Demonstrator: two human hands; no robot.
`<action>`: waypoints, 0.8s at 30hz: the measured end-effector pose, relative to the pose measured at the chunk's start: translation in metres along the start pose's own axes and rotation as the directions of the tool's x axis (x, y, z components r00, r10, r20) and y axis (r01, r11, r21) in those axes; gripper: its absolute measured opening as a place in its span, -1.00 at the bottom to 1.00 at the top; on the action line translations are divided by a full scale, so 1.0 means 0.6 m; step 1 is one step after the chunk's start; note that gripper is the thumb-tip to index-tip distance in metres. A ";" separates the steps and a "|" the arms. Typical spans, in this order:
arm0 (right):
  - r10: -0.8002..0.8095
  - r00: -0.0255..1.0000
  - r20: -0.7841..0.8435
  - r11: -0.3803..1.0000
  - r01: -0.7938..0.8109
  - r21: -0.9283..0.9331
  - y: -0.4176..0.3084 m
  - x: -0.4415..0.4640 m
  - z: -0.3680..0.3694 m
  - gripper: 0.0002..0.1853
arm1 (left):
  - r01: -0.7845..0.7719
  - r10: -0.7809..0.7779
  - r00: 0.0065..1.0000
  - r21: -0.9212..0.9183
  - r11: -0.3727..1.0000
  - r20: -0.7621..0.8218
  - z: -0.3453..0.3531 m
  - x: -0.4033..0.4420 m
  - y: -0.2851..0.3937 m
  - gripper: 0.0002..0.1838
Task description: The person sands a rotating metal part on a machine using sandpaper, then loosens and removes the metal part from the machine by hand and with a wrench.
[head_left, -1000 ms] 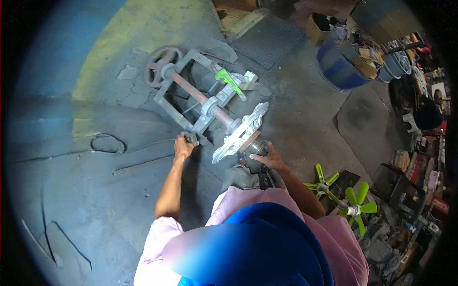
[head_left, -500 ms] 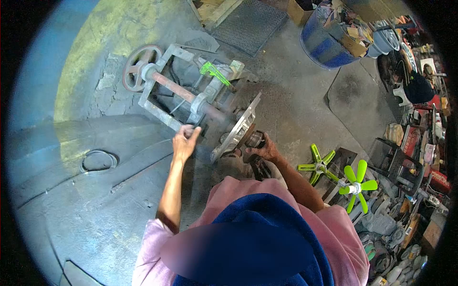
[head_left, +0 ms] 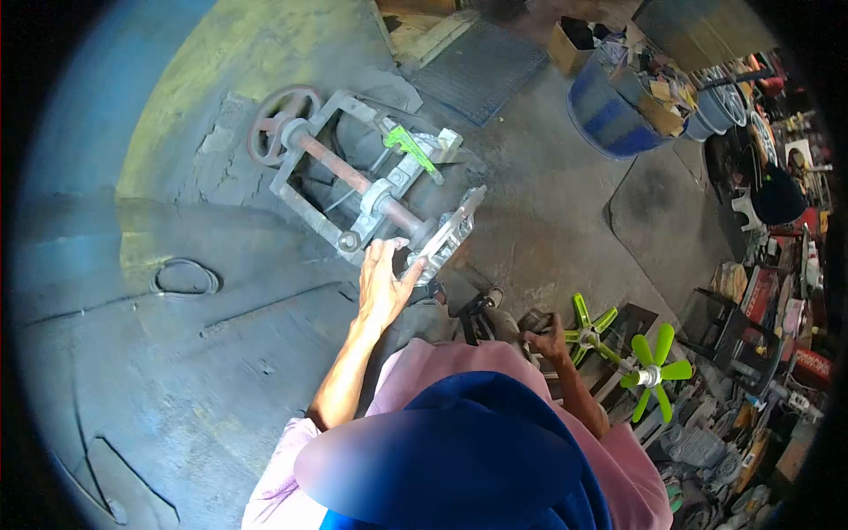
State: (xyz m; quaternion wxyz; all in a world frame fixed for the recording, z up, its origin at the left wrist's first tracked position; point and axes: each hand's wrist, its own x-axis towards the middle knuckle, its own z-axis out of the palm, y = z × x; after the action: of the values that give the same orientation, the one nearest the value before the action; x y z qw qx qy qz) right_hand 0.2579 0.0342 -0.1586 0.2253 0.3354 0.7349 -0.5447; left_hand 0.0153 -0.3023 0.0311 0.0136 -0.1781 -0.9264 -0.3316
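Note:
A metal frame (head_left: 305, 210) holds a rusty shaft (head_left: 340, 168), with a red-brown spoked handwheel (head_left: 281, 124) at its far end. At the near end is a cast metal wheel (head_left: 455, 228), seen almost edge-on. My left hand (head_left: 384, 284) grips the near rim of this wheel, its thumb on the outer side and its fingers toward the shaft. Away from the machine, near my right side, my right hand (head_left: 549, 340) is closed around a dark, round metal piece (head_left: 533, 320), partly hidden by the fingers. A bright green bracket (head_left: 411, 152) lies on the frame.
Two bright green parts, a five-armed spider (head_left: 587, 334) and a bladed fan (head_left: 652, 374), stand at right beside piled scrap (head_left: 707, 442). A blue bin (head_left: 609, 110) full of scraps is at the back. A coiled cable (head_left: 185, 277) lies on the floor at left.
My left hand has moved right, from the frame's corner onto the wheel's rim. My right hand has drawn back from the wheel toward the lower right, still holding the round metal piece.

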 end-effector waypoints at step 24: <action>-0.811 0.214 0.544 0.014 0.937 -0.349 -0.729 0.000 0.340 -0.11 | 0.480 -0.481 0.876 -0.135 0.867 0.030 -0.151 0.001 -0.244 -0.47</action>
State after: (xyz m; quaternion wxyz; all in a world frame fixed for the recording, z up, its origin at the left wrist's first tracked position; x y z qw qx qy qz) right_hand -0.0718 -0.2396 0.0633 0.0025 -0.3450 0.8850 -0.3126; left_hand -0.0430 -0.4633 0.0128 -0.0795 0.0583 -0.9163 -0.3882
